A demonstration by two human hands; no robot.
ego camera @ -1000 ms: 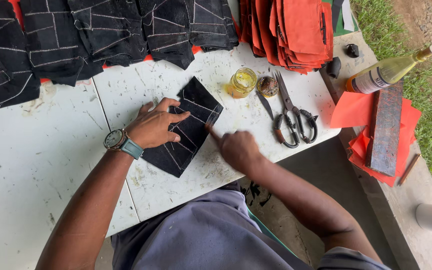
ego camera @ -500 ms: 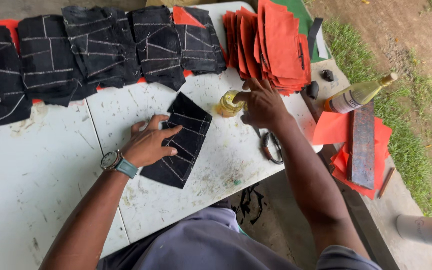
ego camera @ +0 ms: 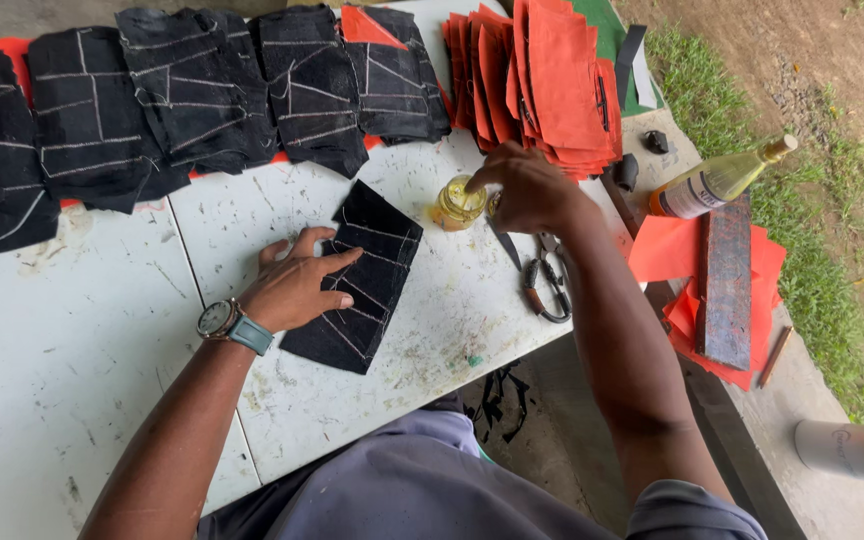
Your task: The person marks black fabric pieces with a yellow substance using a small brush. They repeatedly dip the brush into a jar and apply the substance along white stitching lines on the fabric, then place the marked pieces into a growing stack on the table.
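A black fabric piece (ego camera: 367,290) with pale stitched lines lies on the white table (ego camera: 82,360). My left hand (ego camera: 297,285), with a watch on the wrist, presses flat on its left side, fingers spread. My right hand (ego camera: 522,185) reaches to a small glass jar of yellow liquid (ego camera: 457,205), with the index finger dipped at the jar's mouth. Scissors (ego camera: 542,280) lie just below that hand, partly hidden by my forearm.
Black stitched fabric pieces (ego camera: 202,100) line the table's far edge. A stack of orange pieces (ego camera: 552,80) stands at the far right. A bottle (ego camera: 717,180), a dark wooden block (ego camera: 727,280) on orange sheets (ego camera: 667,250), and grass lie to the right.
My right hand has gone from the black piece up to the jar and now dips a finger in it. My left hand stays on the fabric.
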